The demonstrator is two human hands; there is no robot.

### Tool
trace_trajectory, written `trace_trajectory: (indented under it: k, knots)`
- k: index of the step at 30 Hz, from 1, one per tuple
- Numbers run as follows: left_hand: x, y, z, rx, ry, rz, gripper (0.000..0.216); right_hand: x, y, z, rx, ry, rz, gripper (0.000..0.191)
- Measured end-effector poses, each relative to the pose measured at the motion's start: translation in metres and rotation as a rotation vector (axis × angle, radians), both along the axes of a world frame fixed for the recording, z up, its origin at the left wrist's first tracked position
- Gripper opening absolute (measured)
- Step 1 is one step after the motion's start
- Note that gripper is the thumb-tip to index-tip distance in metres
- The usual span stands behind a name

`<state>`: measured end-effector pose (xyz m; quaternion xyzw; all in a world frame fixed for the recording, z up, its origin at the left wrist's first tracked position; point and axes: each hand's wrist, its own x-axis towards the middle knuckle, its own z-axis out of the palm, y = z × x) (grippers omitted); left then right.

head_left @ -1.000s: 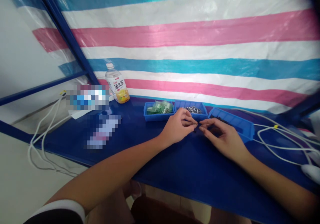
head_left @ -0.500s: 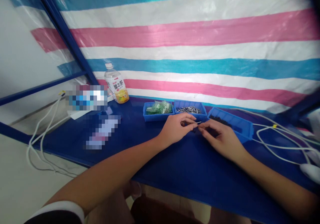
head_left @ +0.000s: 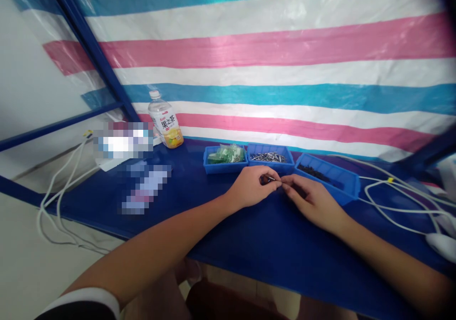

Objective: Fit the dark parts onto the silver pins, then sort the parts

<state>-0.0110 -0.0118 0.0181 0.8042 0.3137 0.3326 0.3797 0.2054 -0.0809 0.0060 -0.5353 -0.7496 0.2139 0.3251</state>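
Note:
My left hand [head_left: 251,187] and my right hand [head_left: 310,200] meet fingertip to fingertip over the blue table [head_left: 256,234]. The left pinches a thin metal pin [head_left: 271,179]. The right hand's fingers are pinched against the pin's tip on something too small to name. Just behind the hands stand three blue trays: one with green bits [head_left: 225,159], one with metal pins [head_left: 270,155], one with small dark parts [head_left: 327,175].
A drink bottle [head_left: 165,121] stands at the back left. White cables [head_left: 399,196] run along the right, and more hang off the left edge [head_left: 60,187]. A striped tarp [head_left: 270,72] closes off the back. A blue frame post [head_left: 89,49] slants at the left.
Both hands have shifted slightly down and left together. A thin metal pin now shows between the left fingers; the fingertips stay pressed together.

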Motion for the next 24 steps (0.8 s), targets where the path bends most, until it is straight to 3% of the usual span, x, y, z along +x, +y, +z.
trace_trajectory:
  k: [5, 10, 17, 24]
  knots:
    - [0.002, 0.001, -0.005, -0.026, -0.047, -0.04, 0.019, -0.001, 0.001, 0.002, 0.006, -0.057, 0.017, 0.026]
    - [0.001, 0.004, -0.01, -0.008, -0.03, 0.004, 0.053, 0.003, 0.006, 0.0, -0.124, 0.132, -0.069, 0.039]
    - [-0.002, 0.008, -0.018, 0.378, 0.296, -0.099, 0.022, -0.005, 0.018, -0.002, -0.218, 0.623, -0.227, 0.047]
    - [-0.004, 0.014, -0.019, 0.409, 0.319, -0.104, 0.017, -0.015, 0.021, -0.003, -0.283, 0.617, -0.216, 0.054]
